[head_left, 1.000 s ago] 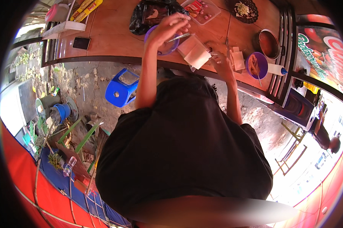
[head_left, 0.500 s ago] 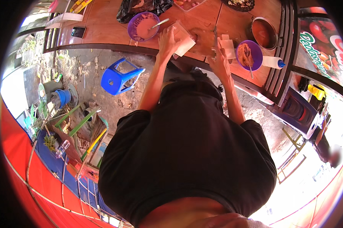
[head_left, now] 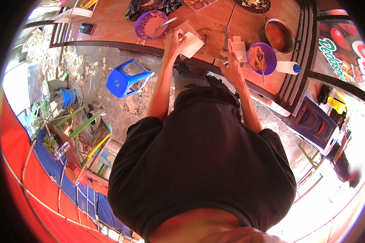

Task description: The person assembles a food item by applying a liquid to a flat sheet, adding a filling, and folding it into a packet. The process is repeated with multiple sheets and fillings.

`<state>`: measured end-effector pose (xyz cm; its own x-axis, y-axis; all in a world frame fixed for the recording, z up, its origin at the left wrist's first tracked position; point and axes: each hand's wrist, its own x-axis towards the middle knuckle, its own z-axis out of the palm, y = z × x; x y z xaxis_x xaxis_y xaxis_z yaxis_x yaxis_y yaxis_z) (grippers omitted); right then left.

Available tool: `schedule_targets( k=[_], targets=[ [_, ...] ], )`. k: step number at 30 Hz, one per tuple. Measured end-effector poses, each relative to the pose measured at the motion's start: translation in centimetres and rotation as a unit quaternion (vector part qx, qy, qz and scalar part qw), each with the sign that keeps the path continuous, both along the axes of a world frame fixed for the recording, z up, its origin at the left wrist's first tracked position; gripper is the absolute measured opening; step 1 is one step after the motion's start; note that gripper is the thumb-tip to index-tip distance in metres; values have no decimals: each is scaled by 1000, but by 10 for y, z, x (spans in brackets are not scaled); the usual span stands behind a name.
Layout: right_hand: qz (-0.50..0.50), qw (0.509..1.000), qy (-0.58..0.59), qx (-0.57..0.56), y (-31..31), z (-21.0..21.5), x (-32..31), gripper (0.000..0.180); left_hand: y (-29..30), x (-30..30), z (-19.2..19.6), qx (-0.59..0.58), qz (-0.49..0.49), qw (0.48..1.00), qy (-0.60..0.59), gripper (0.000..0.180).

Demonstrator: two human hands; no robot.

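My left hand (head_left: 173,43) is at the left edge of a pale square sheet (head_left: 193,45) that looks like a dough wrapper. Its thumb and forefinger are pinched at the sheet's edge. The sheet lies on clear plastic near the table's front edge. My right hand (head_left: 232,68) hovers at the front edge with thumb and fingers apart, seemingly holding nothing. Just beyond it lie smaller pale pieces (head_left: 238,49), with a thin dark-bladed knife (head_left: 226,35) to their left. A purple bowl of orange-brown filling (head_left: 255,55) with a spoon stands to the right.
Another purple bowl (head_left: 140,26) with pale batter and a spoon stands back left, by a black plastic bag (head_left: 166,6). A metal pot (head_left: 287,44) and a white bottle with blue cap (head_left: 285,67) are at right. A blue stool (head_left: 119,83) stands on the floor, left.
My left hand has gone from lying over the sheet to pinching at its left edge. The right hand has drawn slightly toward me, its fingers spreading. The view has shifted a little.
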<state>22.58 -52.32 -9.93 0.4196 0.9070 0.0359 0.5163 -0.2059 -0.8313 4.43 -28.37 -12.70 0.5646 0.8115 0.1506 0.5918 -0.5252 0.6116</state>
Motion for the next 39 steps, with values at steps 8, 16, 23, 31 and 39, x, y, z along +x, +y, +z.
schedule_targets(
  k=[8,16,23,31,39],
  targets=[
    [-6,997,77,-10,6,10,6,40,10,-18,58,-294,-55,949,-97,20],
    [-8,994,106,-12,8,16,8,39,22,-21,43,-248,3,965,-81,18],
    [55,986,144,60,49,10,8,38,24,-33,32,-223,-10,974,-40,31],
    [27,955,294,-10,108,25,29,46,-14,-23,97,-216,-62,960,-168,17],
    [78,897,420,-109,102,50,30,78,-25,-4,112,-275,-94,937,-195,18]
  ],
)
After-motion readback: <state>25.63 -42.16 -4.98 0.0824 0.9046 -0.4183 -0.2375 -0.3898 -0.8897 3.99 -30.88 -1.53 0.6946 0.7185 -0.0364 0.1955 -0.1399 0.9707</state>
